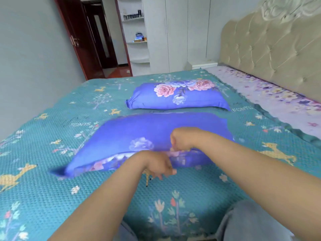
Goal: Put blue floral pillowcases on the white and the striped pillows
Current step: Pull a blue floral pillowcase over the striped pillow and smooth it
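The teal woven bedspread with deer and tree motifs (43, 153) carries both pillows. The far pillow in a blue floral pillowcase (177, 96) lies fully covered, well apart from the hands. The near pillow in a blue floral pillowcase (139, 136) lies just in front of the person, its near edge lifted. It should handle as soft, light and yielding; take hold at the open hem. The right hand (180, 140) and left hand (158, 164) both pinch that hem; blur hides detail.
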`<state>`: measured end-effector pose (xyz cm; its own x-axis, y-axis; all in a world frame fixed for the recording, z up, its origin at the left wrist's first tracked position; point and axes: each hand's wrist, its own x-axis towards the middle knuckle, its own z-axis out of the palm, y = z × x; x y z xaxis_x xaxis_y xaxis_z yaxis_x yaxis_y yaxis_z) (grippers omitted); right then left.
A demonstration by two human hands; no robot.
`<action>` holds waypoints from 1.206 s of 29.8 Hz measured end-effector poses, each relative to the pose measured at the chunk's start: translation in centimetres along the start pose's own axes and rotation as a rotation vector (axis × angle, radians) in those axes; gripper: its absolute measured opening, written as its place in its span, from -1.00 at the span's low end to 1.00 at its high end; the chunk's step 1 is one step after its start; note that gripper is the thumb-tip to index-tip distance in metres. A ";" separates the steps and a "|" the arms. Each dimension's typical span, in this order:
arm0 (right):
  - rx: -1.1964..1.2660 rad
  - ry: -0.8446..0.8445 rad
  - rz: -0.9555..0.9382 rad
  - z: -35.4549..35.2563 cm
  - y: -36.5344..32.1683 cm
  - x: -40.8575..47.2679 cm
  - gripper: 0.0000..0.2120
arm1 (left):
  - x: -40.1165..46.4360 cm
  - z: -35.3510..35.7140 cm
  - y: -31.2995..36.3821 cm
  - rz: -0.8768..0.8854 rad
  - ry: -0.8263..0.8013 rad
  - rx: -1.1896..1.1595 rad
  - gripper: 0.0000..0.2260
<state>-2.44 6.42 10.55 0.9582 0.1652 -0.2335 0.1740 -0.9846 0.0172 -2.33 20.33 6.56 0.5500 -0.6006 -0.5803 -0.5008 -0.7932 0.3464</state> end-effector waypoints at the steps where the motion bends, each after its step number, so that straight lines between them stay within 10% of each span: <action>1: 0.064 0.066 0.047 0.0 0.3 0.5 -0.83 | -0.6 0.0 0.0 0.013 -0.065 -0.137 -0.77; 5: 0.323 0.502 0.127 -1.1 1.9 2.5 -0.73 | -0.9 -3.5 -1.4 0.115 0.576 -0.607 -0.76; 8: 0.454 0.661 0.031 -1.3 1.1 4.4 -0.61 | 1.4 -5.7 -3.9 0.061 1.137 -0.266 -0.81; 12: 0.345 0.288 0.227 5.0 1.2 6.4 -0.39 | 4.4 -3.2 -7.5 -0.275 0.791 0.033 -0.44; 15: 0.291 0.323 0.423 9.3 2.6 6.2 -0.19 | 3.8 -1.2 -12.4 -0.498 0.889 -0.062 -0.27; 21: 0.315 0.390 0.625 9.0 1.4 5.2 -0.01 | 1.8 -0.1 -15.7 -0.875 1.129 -0.861 0.14; 25: 0.168 0.386 0.599 7.8 -0.7 3.2 -0.32 | 2.2 -0.5 -15.0 -0.967 1.090 -1.308 0.15; 31: 1.599 -0.304 0.509 7.6 -2.1 0.0 -0.11 | 4.1 -0.1 -18.3 -0.882 1.118 -1.797 0.25; 33: 2.013 -0.288 0.530 8.2 -2.8 0.0 -0.15 | 6.6 1.3 -21.0 -0.728 1.155 -1.878 0.24; 36: 2.410 -0.106 0.648 8.5 -4.1 0.7 -0.30 | 3.9 2.3 -16.2 -0.459 1.140 -2.028 -0.29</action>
<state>-4.38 10.05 2.06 0.7455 0.0369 -0.6655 -0.4853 0.7144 -0.5040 6.40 31.11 -3.03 0.7509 0.3387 -0.5669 0.3511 0.5223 0.7771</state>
